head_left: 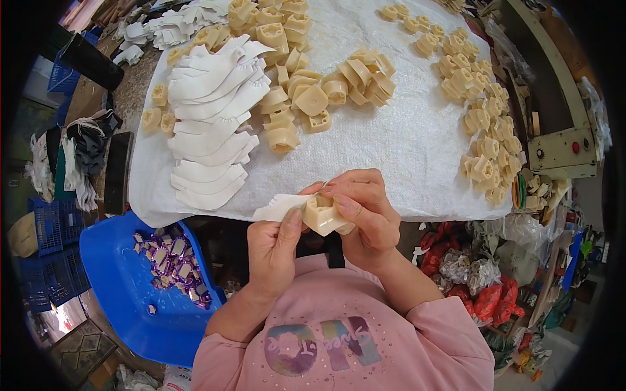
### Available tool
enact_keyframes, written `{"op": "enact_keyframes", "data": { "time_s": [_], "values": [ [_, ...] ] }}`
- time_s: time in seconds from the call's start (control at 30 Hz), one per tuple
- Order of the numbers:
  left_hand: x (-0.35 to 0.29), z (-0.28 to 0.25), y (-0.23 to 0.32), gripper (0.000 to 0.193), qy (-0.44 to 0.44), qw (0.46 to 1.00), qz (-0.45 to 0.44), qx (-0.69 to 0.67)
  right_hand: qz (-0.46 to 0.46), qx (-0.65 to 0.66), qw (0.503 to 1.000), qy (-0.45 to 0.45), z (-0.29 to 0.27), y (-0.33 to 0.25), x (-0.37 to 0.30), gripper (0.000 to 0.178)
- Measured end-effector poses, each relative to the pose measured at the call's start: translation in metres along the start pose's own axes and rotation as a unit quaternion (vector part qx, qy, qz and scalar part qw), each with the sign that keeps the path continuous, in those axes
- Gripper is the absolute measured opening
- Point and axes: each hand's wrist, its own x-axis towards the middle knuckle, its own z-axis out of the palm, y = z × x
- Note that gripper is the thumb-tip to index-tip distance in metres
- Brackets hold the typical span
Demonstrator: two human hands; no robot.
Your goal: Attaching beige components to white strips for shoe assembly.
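At the table's front edge, my left hand [279,244] pinches a beige plastic shoe heel [321,218] from its left side, thumb against it. A white cover piece [277,207] sticks out leftward from between the heel and my left fingers. My right hand [370,218] is closed round the heel's right side, thumb and fingertips at its hollow top edge. Beyond my hands lies an overlapping row of white cover pieces [212,140], with a heap of beige heels [306,91] beside it.
White sheeting [417,143] covers the table. More beige heels [479,124] line its right side. A blue bin [130,296] at lower left holds purple shiny pieces [179,260]. A dark phone-like slab [118,173] lies left; a metal machine [564,153] stands right, above red bags [495,300].
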Motion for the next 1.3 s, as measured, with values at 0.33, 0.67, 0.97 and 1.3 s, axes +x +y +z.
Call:
{"op": "enact_keyframes", "data": {
  "time_s": [0.33,0.67,0.97,1.3],
  "values": [
    [-0.003,-0.012,-0.003,0.040,0.014,0.995,0.021,0.094,-0.045,-0.129,0.991,-0.005,0.005,0.006,0.007,0.040],
    [0.001,-0.013,0.012,0.025,0.102,0.956,0.077,0.264,-0.014,-0.241,0.960,-0.143,-0.008,-0.016,0.020,0.025],
    [0.001,-0.012,-0.007,0.016,0.059,0.882,0.211,0.417,0.062,-0.267,0.924,-0.267,-0.010,-0.024,0.024,0.019],
    [0.004,-0.026,-0.019,0.024,0.009,0.951,0.205,0.229,0.066,-0.072,0.984,-0.149,-0.009,-0.002,0.007,0.026]
  ]
}}
